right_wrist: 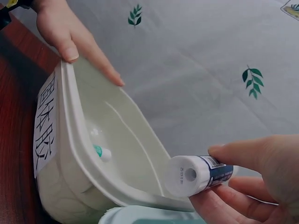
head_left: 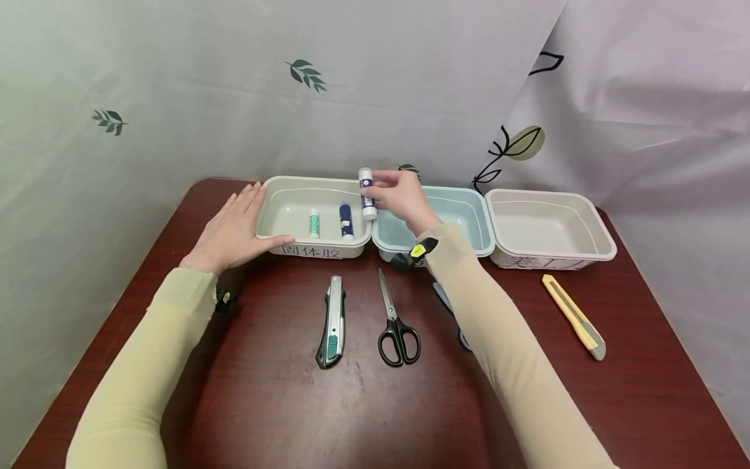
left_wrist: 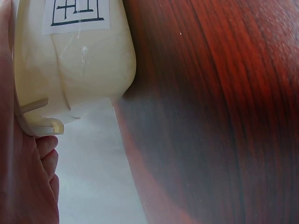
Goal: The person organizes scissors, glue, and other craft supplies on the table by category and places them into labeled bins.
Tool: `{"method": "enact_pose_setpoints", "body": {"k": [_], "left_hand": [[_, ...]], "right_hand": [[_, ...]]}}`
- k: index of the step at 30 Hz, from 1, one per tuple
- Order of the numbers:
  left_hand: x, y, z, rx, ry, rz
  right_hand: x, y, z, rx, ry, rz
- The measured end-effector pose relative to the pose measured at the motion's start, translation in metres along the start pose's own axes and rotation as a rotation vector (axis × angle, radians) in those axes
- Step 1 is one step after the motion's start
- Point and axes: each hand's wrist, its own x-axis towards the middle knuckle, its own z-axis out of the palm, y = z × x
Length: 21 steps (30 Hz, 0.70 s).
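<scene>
My right hand (head_left: 404,195) pinches a white and dark blue glue stick (head_left: 367,193) between thumb and fingers, upright over the right rim of the cream bin (head_left: 316,182). In the right wrist view the glue stick's (right_wrist: 187,176) white end faces the camera. Inside that bin lie a small green and white glue stick (head_left: 314,223) and a dark blue glue stick (head_left: 346,221). My left hand (head_left: 237,228) rests on the bin's left rim with fingers straight and thumb along the front edge. A paper label (right_wrist: 45,123) with handwriting is stuck on the bin's front.
Right of it stand a light blue bin (head_left: 463,221) and a beige bin (head_left: 551,225). In front lie a silver and green utility knife (head_left: 333,322), black-handled scissors (head_left: 397,335), a partly hidden blue-grey handled tool (head_left: 443,298) and a yellow utility knife (head_left: 574,317). A curtain (head_left: 234,85) hangs behind.
</scene>
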Motion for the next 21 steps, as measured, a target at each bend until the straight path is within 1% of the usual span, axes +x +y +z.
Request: {"method": "enact_pose_setpoints", "body": {"k": [5,12,19,21], "left_hand": [[0.0,0.0,0.0,0.001,0.005,0.002],[0.0,0.0,0.0,-0.007,0.016,0.011],[0.001,-0.001,0.001,-0.004,0.016,0.01],[0.001,0.0,0.001,-0.004,0.013,0.008]], "right_hand": [[0.001,0.001,0.005,0.007,0.004,-0.002],[-0.002,-0.002,0.007,0.043,-0.023,0.012],[-0.009,-0.008,0.006,-0.02,-0.032,-0.008],[-0.013,-0.011,0.005,-0.023,-0.033,-0.024]]}}
